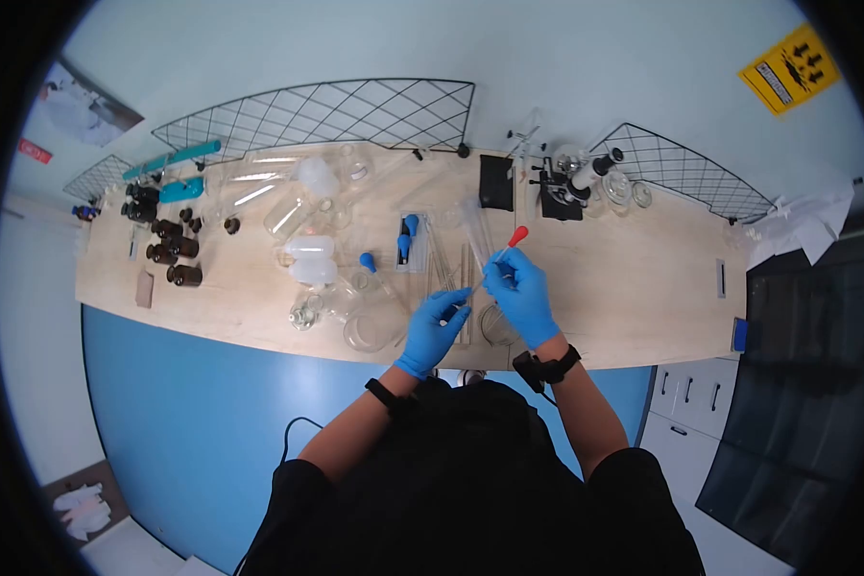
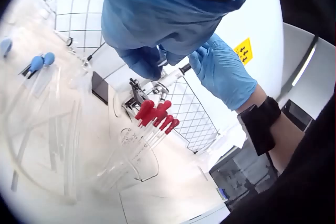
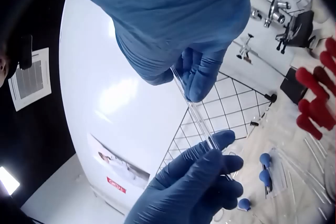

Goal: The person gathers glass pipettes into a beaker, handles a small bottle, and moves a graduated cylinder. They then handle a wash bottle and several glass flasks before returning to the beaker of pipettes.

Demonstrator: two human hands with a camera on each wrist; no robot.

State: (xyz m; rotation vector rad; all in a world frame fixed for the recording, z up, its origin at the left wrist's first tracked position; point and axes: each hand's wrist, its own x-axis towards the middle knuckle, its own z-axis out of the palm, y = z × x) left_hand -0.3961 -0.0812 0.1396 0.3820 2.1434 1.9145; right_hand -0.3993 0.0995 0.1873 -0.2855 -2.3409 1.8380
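Blue-gloved left hand [image 1: 436, 332] and right hand [image 1: 522, 296] pinch a slim, clear, red-bulbed dropper [image 3: 198, 117]: light, stiff, perhaps brittle glass; best held gently mid-tube.

At 12 o'clock I face a pale wall [image 1: 586, 58] above a wood-toned bench [image 1: 634, 298], with a yellow sign [image 1: 790, 69] toward 2. Blue floor [image 1: 192, 384] spreads at 9, white drawers [image 1: 689, 408] stand at 3. A light [image 3: 8, 179] glows at 8 o'clock in my right-wrist view.
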